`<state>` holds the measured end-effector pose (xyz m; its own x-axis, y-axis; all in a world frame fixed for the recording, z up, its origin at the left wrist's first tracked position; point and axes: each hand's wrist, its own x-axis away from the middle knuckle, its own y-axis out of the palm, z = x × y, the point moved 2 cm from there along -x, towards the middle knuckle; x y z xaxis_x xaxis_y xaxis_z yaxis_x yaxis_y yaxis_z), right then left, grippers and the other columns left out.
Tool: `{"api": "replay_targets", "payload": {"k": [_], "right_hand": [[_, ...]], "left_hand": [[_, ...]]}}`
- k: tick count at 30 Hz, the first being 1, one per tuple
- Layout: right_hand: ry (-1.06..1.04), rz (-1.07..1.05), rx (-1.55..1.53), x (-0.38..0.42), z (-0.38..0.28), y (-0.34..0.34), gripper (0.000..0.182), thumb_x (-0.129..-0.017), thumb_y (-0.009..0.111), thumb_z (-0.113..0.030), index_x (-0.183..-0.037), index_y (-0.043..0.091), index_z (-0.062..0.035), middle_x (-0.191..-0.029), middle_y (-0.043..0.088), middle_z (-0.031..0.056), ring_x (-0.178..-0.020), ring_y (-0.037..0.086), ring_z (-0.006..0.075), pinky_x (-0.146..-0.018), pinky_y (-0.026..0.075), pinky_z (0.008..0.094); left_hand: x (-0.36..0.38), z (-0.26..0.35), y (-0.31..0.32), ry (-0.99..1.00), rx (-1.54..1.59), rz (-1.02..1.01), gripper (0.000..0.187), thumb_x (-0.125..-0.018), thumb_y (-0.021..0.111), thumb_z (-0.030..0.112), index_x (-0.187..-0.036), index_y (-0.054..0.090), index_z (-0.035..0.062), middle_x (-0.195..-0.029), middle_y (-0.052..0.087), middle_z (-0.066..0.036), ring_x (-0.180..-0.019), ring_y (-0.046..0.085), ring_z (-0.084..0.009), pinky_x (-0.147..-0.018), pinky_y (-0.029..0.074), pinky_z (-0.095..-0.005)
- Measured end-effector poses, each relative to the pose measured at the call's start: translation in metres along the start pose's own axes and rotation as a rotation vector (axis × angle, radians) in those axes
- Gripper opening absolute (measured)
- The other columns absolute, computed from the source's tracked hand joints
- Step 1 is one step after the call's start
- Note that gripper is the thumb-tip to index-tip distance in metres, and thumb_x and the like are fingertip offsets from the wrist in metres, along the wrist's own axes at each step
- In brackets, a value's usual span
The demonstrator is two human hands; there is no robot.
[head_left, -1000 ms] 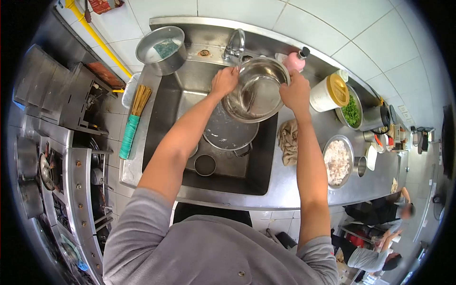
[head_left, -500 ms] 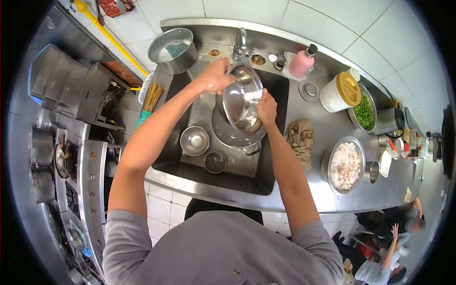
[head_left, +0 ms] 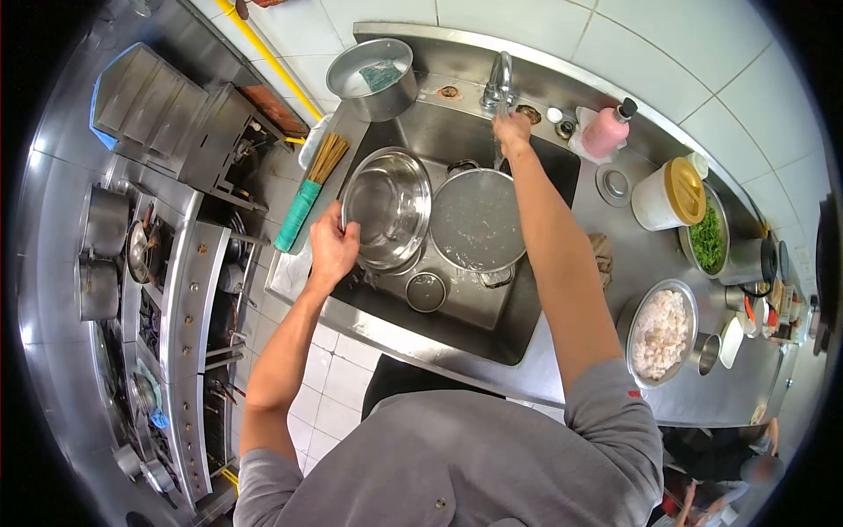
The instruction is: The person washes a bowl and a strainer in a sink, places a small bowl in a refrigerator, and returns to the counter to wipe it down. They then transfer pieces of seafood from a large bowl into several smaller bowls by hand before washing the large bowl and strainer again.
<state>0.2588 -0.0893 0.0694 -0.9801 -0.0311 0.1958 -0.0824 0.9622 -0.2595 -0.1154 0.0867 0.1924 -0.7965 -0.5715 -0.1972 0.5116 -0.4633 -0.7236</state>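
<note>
My left hand (head_left: 335, 242) grips the rim of a shiny metal bowl (head_left: 386, 211), tilted over the left side of the sink (head_left: 518, 329). At the back, my right hand (head_left: 512, 132) is closed at the spout of the faucet (head_left: 498, 79), and a stream of water shows just below it. A wide two-handled pot (head_left: 479, 220) of cloudy water stands in the sink under my right forearm. The held bowl mostly covers a smaller metal bowl on the sink floor. Near it sits a small round metal cup (head_left: 426, 292).
Left of the faucet stands a deep pot (head_left: 373, 83) with a green scouring pad. A stick brush (head_left: 307, 189) leans by the sink's left edge. To the right are a pink soap bottle (head_left: 606, 130), a yellow-lidded tub (head_left: 672, 193), chopped greens (head_left: 707, 237) and a bowl of pale pieces (head_left: 660, 335).
The metal bowl, held in both hands before, has moved left in my left hand alone. My right hand has let go of it and reached up to the faucet. The view has shifted.
</note>
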Motion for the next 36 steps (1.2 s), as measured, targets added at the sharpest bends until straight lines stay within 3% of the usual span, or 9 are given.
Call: {"api": "replay_targets", "payload": {"k": [4,7,10,12,18,27,32,34,36], "right_hand": [[-0.140,-0.141,-0.506,0.028,-0.049,0.004,0.033,-0.084,0.069,-0.011,-0.110,0.060,0.0078,-0.098,0.068,0.0204,-0.073,0.064,0.0303,-0.075,0.053,0.0402],[-0.085,-0.263,-0.430,0.067,-0.072,-0.025,0.026,-0.090,0.067,-0.020,-0.083,0.063,0.0050,-0.073,0.063,0.0203,-0.060,0.057,0.0248,-0.065,0.050,0.0412],[-0.480,-0.019,0.260,0.091,-0.045,-0.063,0.038,-0.089,0.068,-0.026,-0.068,0.057,0.0029,-0.063,0.054,0.0216,-0.054,0.052,0.0251,-0.059,0.047,0.0415],[-0.479,0.079,0.314,0.123,-0.014,-0.085,0.043,-0.087,0.069,-0.030,-0.063,0.054,0.0016,-0.060,0.049,0.0226,-0.052,0.050,0.0292,-0.056,0.045,0.0414],[-0.524,0.231,0.302,0.228,0.132,-0.111,0.004,-0.073,0.059,0.001,-0.069,0.057,-0.0010,-0.060,0.059,0.0118,-0.054,0.057,0.0295,-0.057,0.048,0.0375],[-0.152,0.239,0.314,0.352,0.137,-0.136,0.021,-0.074,0.042,0.009,-0.072,0.059,-0.0010,-0.059,0.052,0.0055,-0.064,0.051,0.0112,-0.058,0.041,0.0294],[-0.195,0.468,0.274,0.402,0.143,-0.112,0.009,-0.085,0.059,0.002,-0.089,0.067,0.0021,-0.082,0.066,0.0181,-0.067,0.064,0.0241,-0.065,0.051,0.0351],[0.129,0.454,-0.068,0.421,0.131,-0.116,0.008,-0.089,0.065,-0.007,-0.086,0.067,0.0009,-0.074,0.066,0.0160,-0.062,0.064,0.0236,-0.058,0.050,0.0358],[0.021,0.552,0.079,0.422,0.149,-0.119,0.015,-0.091,0.069,-0.012,-0.082,0.064,-0.0005,-0.064,0.060,0.0064,-0.054,0.053,0.0138,-0.049,0.043,0.0315]], "left_hand": [[0.012,-0.006,0.002,0.017,0.066,0.085,0.011,-0.078,0.056,0.003,-0.075,0.047,-0.0032,-0.057,0.044,-0.017,-0.050,0.043,-0.0203,-0.051,0.038,-0.0391],[0.016,0.011,0.003,0.062,0.117,0.122,0.013,-0.078,0.056,0.000,-0.072,0.045,-0.0023,-0.057,0.044,-0.015,-0.049,0.043,-0.0219,-0.048,0.037,-0.0379],[0.012,0.008,0.006,0.343,0.060,0.265,0.017,-0.076,0.056,-0.004,-0.069,0.040,-0.0011,-0.058,0.041,-0.014,-0.049,0.041,-0.0282,-0.047,0.036,-0.0390],[0.009,0.015,0.005,0.533,0.050,0.350,0.025,-0.072,0.058,-0.009,-0.066,0.037,0.0018,-0.060,0.038,-0.013,-0.049,0.039,-0.0325,-0.046,0.034,-0.0408],[0.000,-0.002,0.042,0.860,0.168,0.213,0.023,-0.060,0.059,-0.010,-0.064,0.041,0.0037,-0.062,0.041,-0.013,-0.054,0.049,-0.0334,-0.049,0.042,-0.0419],[-0.015,-0.040,0.021,0.864,0.260,0.169,0.014,-0.066,0.057,-0.008,-0.065,0.046,0.0016,-0.063,0.045,-0.014,-0.055,0.052,-0.0345,-0.051,0.043,-0.0421],[-0.011,-0.046,0.045,1.121,0.285,-0.056,0.014,-0.063,0.061,-0.005,-0.069,0.052,0.0038,-0.067,0.051,-0.012,-0.059,0.057,-0.0317,-0.052,0.047,-0.0412],[-0.015,-0.039,0.028,1.052,0.247,-0.015,0.013,-0.063,0.061,-0.006,-0.070,0.055,0.0039,-0.067,0.052,-0.011,-0.060,0.058,-0.0312,-0.052,0.048,-0.0402],[-0.007,-0.025,0.017,1.090,0.301,0.080,0.012,-0.063,0.060,-0.007,-0.070,0.054,0.0012,-0.071,0.057,-0.013,-0.061,0.059,-0.0329,-0.053,0.049,-0.0404]]}}
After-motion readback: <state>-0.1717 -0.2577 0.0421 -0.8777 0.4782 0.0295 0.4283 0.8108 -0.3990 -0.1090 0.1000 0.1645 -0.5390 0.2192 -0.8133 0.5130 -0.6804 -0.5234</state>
